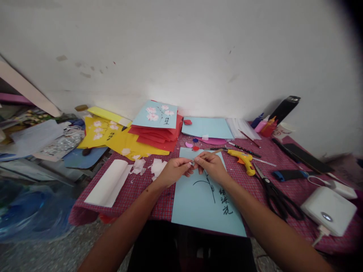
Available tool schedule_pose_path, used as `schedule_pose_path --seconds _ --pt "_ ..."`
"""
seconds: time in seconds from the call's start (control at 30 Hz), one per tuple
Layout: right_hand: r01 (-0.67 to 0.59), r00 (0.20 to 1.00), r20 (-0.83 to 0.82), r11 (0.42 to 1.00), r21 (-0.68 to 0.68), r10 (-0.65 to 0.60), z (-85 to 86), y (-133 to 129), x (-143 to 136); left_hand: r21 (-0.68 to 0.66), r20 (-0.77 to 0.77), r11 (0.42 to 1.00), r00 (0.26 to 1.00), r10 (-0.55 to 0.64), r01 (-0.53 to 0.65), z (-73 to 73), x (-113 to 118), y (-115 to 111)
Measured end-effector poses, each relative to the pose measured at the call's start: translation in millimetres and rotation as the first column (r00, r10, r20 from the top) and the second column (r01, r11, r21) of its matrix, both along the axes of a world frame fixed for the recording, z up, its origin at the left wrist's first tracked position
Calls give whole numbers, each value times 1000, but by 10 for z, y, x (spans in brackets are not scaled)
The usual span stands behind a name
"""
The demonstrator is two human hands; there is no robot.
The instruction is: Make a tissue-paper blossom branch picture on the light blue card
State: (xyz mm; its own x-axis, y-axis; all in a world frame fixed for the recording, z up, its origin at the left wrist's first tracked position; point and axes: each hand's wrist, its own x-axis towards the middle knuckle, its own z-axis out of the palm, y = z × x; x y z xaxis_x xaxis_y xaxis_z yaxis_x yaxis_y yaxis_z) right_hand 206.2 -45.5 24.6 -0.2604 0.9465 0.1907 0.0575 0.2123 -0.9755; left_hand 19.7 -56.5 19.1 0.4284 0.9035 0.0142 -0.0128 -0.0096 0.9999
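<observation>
Over a light blue sheet (195, 204) painted with black stems and black characters, my two hands meet fingertip to fingertip. My left hand (176, 168) pinches a small whitish piece (193, 163), perhaps a bit of paper, too small to tell surely. On its other side, my right hand (211, 165) is closed with thumb and finger on the same piece. A thin brown stick (219, 151) shows just behind the right hand; whether that hand holds it I cannot tell. Torn white tissue paper (157, 167) lies left of my left hand.
At right are a yellow glue gun (242, 158), black scissors (276, 194), a white power bank (329, 209) and paint bottles (268, 126). Folded white paper (109, 183) lies left. Behind stands a red paper stack (161, 136) with a blue flower picture (154, 115); yellow sheets (141, 141) lie beside it.
</observation>
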Motion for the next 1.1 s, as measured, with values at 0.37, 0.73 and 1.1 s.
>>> schedule_pose_path --seconds 0.37,0.73,1.1 --pt "79 996 -47 997 6 -79 -21 11 9 44 -79 996 993 84 -81 -60 28 16" --pt "188 977 -107 982 36 -183 4 64 75 523 -377 848 869 322 -87 -26 -213 39" --pt "180 981 -73 983 18 -179 -17 64 67 531 -522 816 671 527 -227 311 -942 -134"
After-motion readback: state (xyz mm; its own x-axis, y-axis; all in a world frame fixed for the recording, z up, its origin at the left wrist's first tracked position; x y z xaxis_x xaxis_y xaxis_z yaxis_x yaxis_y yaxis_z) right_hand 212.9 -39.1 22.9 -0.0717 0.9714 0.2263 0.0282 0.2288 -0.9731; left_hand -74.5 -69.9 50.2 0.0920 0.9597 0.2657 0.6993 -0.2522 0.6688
